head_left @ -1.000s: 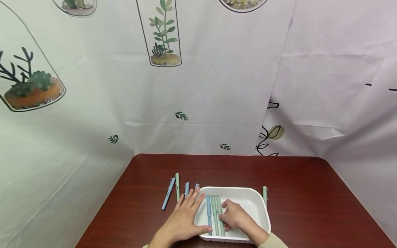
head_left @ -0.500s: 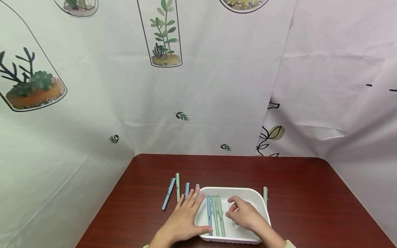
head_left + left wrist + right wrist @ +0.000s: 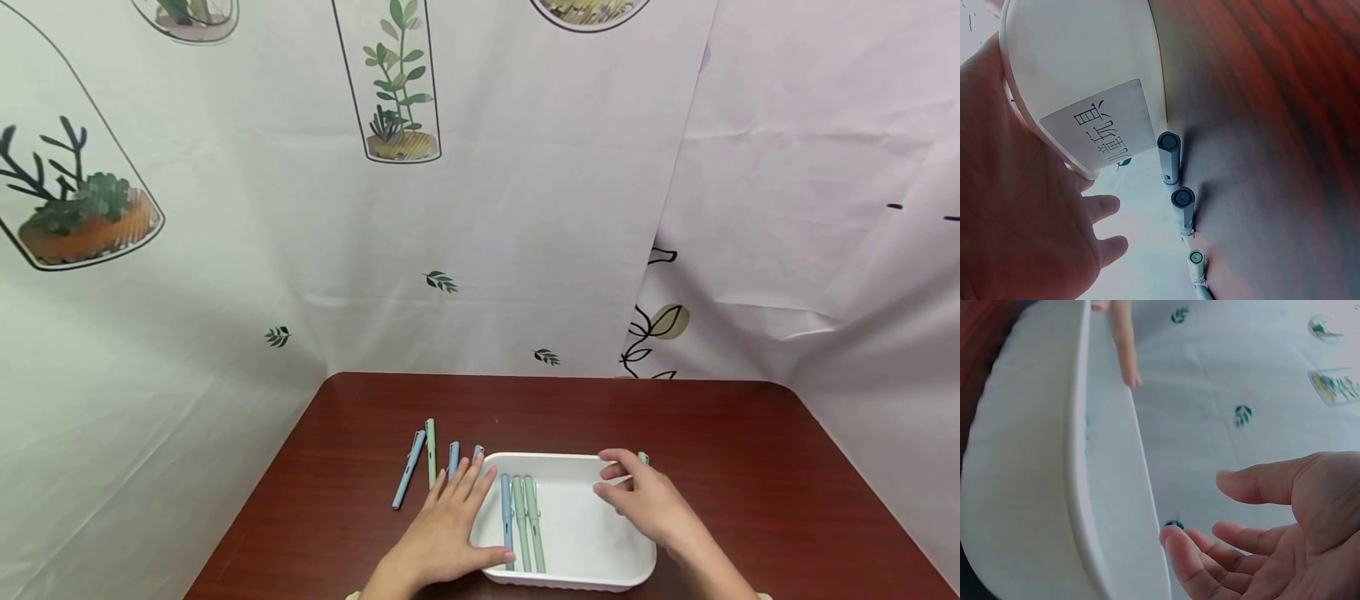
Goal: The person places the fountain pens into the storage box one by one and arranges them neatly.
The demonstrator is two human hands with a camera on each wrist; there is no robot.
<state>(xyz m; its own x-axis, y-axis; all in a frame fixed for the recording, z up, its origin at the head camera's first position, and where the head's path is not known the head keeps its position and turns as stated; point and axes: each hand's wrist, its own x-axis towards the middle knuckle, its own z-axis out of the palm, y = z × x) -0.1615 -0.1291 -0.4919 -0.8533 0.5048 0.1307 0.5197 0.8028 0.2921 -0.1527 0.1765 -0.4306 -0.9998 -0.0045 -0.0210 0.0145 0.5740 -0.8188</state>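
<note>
A white plastic tray (image 3: pixel 588 533) holds one blue pen (image 3: pixel 506 521) and two light green pens (image 3: pixel 521 525), side by side at its left. My left hand (image 3: pixel 450 529) rests spread on the tray's left rim, its thumb near the blue pen's lower end. Over the tray's right edge hovers my right hand (image 3: pixel 648 500), its fingers bent loosely with nothing between them, as the right wrist view also shows. Just behind it, a green pen (image 3: pixel 643 457) is mostly hidden. In the left wrist view, a label with handwriting (image 3: pixel 1100 125) is on the tray's side.
Left of the tray lie a blue pen (image 3: pixel 408 471), a green pen (image 3: pixel 431 450) and two more blue pens (image 3: pixel 453 457), partly hidden by the left hand. The dark red table (image 3: pixel 750 467) meets a patterned white cloth (image 3: pixel 525 250) at its back.
My right hand has left the green pens in the tray and moved right to the tray's right edge. The left hand and the pens have stayed in place.
</note>
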